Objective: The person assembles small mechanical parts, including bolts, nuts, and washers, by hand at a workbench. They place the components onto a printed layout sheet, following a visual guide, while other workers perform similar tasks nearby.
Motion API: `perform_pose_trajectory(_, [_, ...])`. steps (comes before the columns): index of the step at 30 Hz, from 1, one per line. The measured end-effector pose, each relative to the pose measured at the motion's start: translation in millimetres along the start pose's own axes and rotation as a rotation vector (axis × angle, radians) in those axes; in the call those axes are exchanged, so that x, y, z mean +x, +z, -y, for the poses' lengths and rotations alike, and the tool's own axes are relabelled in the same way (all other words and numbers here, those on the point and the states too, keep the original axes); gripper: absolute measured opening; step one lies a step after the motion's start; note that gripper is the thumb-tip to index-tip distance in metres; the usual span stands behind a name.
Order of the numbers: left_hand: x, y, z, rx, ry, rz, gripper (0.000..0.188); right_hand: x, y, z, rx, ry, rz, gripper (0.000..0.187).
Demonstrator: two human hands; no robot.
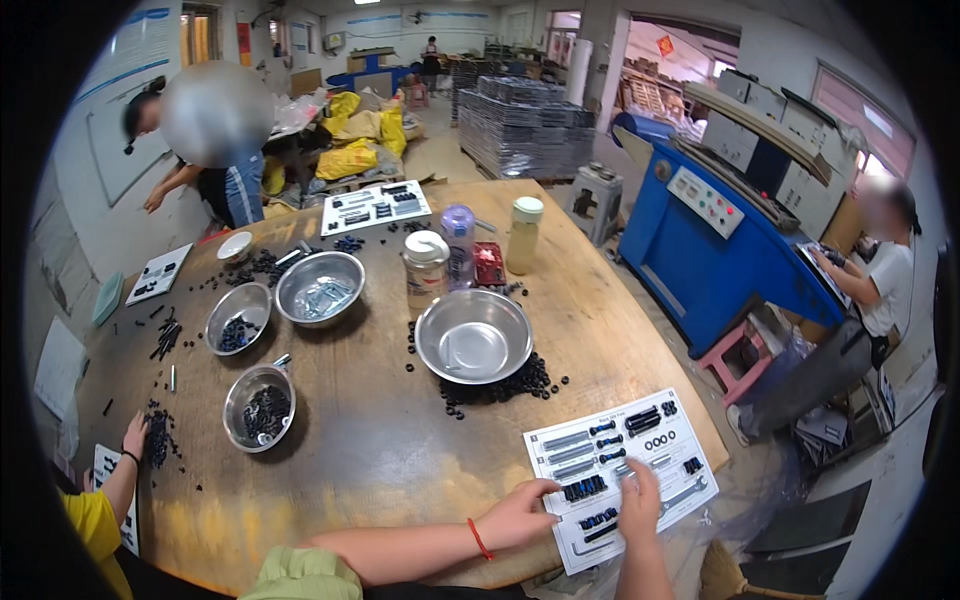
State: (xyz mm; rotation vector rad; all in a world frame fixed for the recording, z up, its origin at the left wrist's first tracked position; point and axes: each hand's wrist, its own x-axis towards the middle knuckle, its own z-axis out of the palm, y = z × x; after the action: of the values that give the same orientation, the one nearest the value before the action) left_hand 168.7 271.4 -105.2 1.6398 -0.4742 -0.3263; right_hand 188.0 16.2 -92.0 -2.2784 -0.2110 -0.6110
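A white card (590, 440) with hardware shrink-held or laid out on its face lies at the table's near right corner. On it are silver rods, black and blue bolts (585, 488), small rings (660, 440), a wrench (684, 495) and a hex key. My left hand (515, 518), with a red cord at the wrist, reaches the card's left edge, thumb and forefinger apart. Over the card's middle is my right hand (638, 505), its fingers extended by a short silver piece (660, 461). Whether its fingertips touch that piece I cannot tell.
Black nuts (520, 382) lie around a steel bowl (473, 338). More bowls (320, 288) of hardware stand left, beside loose parts. Bottles (525, 235) stand behind. Another person's hand (134, 437) is at the left edge. A blue machine (690, 235) stands beyond the table, right.
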Motion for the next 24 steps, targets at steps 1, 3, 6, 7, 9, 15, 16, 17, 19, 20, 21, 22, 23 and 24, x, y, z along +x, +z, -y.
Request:
perform_pose_trajectory(1, [-14.3,2.9,-44.1,0.043,0.055,0.021,0.054,-16.4,10.6,22.0,0.179,0.147,0.109,0.041])
perform_pose_trajectory(3, [-23.1,17.7,-84.3,0.111,0.520,0.062,0.051,-39.3,44.1,38.9,0.958,0.236,0.376,0.034])
perform_pose_trajectory(6, [-50.6,50.4,-119.4,0.098,0.744,0.115,0.040,-44.7,104.3,144.2,0.659,0.126,0.962,0.023])
perform_pose_trajectory(7, [-60.5,59.4,-134.7,0.072,0.785,0.120,0.034,-51.7,113.1,183.9,0.723,0.150,1.189,0.024])
perform_pose_trajectory(9, [-76.5,79.1,-145.3,0.021,0.875,0.151,0.032,-75.3,183.2,170.1,0.930,0.312,1.577,0.024])
perform_pose_trajectory(15, [-118.6,93.8,-106.5,0.048,0.762,0.130,0.039,-116.9,224.6,224.6,1.091,0.461,1.647,0.018])
perform_pose_trajectory(16, [-127.4,88.2,-103.1,0.060,0.770,0.117,0.039,-122.7,221.0,228.1,1.059,0.416,1.658,0.017])
perform_pose_trajectory(17, [-136.4,82.9,-104.3,0.055,0.782,0.102,0.038,-126.4,213.9,229.0,1.003,0.367,1.655,0.017])
perform_pose_trajectory(19, [-161.0,58.1,-100.5,0.105,0.531,0.197,0.043,-142.2,216.3,255.7,0.908,0.177,1.666,0.016])
perform_pose_trajectory(20, [-172.7,51.0,-97.1,0.082,0.422,0.233,0.046,-146.9,209.9,269.4,0.816,0.077,1.621,0.014])
perform_pose_trajectory(21, [-176.2,58.0,-84.5,0.069,0.564,0.112,0.042,-149.5,199.1,278.2,0.709,-0.002,1.553,0.014])
perform_pose_trajectory(22, [-173.6,72.3,-68.2,0.073,0.694,-0.020,0.039,-156.0,199.8,278.4,0.656,-0.069,1.501,0.014])
perform_pose_trajectory(23, [-171.9,81.7,-58.8,0.081,0.824,-0.144,0.036,-161.1,199.3,276.3,0.603,-0.130,1.435,0.015])
perform_pose_trajectory(24, [-177.8,92.8,-68.6,0.014,0.867,-0.105,0.031,-158.5,183.9,273.8,0.574,-0.072,1.414,0.017])
